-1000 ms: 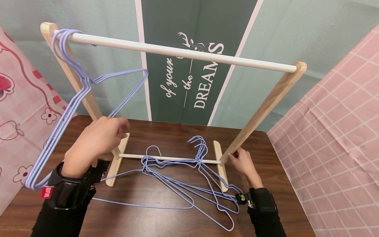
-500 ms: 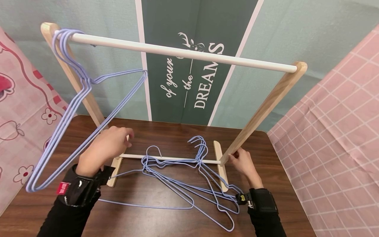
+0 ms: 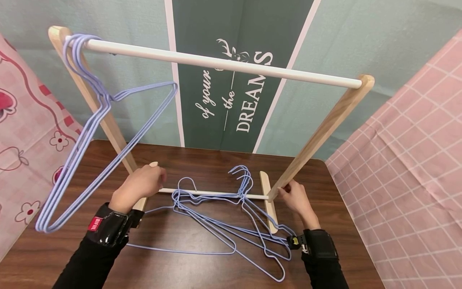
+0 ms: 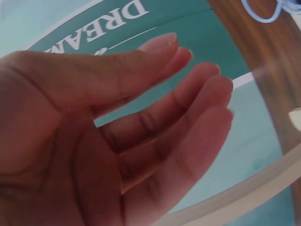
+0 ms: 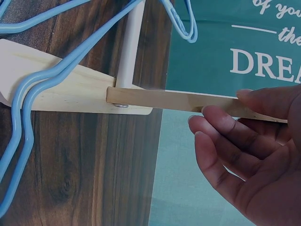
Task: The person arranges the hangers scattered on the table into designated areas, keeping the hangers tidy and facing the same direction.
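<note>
My right hand (image 3: 296, 198) pinches the lower part of the garment rack's right wooden upright (image 3: 317, 134), with the thumb on one face and fingers on the other in the right wrist view. My left hand (image 3: 140, 185) is by the foot of the left upright (image 3: 113, 130), partly covering it. Its fingers are loosely bent and hold nothing in the left wrist view. Several blue wire hangers (image 3: 104, 105) hang from the left end of the white top rail (image 3: 223, 64). More blue hangers (image 3: 242, 196) lie tangled across the low white bar (image 3: 259, 196) and the table.
The brown wooden table (image 3: 202, 160) carries the rack. Behind it hangs a green curtain (image 3: 205, 24) with white lettering. Pink patterned cloth (image 3: 408, 160) borders the right side, and another pink cloth (image 3: 29, 120) the left.
My left hand has moved down and to the right, away from the hanging hangers, whose lower wires have swung slightly. My right hand keeps its place on the upright.
</note>
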`<state>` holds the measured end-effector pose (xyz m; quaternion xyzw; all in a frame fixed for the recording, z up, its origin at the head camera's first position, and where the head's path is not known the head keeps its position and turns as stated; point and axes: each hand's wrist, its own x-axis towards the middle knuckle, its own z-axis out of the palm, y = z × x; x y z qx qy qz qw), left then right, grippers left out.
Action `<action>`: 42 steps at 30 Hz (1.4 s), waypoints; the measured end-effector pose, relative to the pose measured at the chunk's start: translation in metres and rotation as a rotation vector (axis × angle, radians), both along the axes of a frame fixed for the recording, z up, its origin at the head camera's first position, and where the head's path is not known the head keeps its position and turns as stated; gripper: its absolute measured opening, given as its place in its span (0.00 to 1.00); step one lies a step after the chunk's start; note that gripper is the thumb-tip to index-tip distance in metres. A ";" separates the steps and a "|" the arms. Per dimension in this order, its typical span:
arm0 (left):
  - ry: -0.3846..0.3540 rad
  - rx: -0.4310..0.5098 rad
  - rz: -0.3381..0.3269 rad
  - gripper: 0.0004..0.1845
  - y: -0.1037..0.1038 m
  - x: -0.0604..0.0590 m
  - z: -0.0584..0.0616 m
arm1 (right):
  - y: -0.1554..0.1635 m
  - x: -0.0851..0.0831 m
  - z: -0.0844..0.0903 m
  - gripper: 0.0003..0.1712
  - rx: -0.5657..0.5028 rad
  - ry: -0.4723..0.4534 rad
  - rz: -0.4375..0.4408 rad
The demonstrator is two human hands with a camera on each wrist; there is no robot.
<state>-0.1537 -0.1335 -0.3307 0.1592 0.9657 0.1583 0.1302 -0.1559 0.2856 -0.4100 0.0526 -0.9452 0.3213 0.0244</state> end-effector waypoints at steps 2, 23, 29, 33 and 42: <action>-0.005 0.004 0.007 0.06 -0.001 -0.001 -0.005 | 0.000 0.000 0.000 0.10 -0.003 0.000 0.000; -0.061 0.058 0.013 0.05 0.002 -0.013 -0.053 | -0.001 0.001 0.002 0.10 -0.003 -0.004 -0.001; -0.082 0.052 0.001 0.05 0.004 -0.014 -0.070 | -0.001 0.001 0.001 0.10 -0.015 0.017 0.010; -0.100 0.061 0.013 0.06 0.006 -0.015 -0.082 | -0.001 0.003 0.001 0.09 -0.029 0.057 0.019; -0.101 0.072 0.010 0.07 0.006 -0.012 -0.099 | -0.001 0.001 0.001 0.09 -0.008 -0.008 0.001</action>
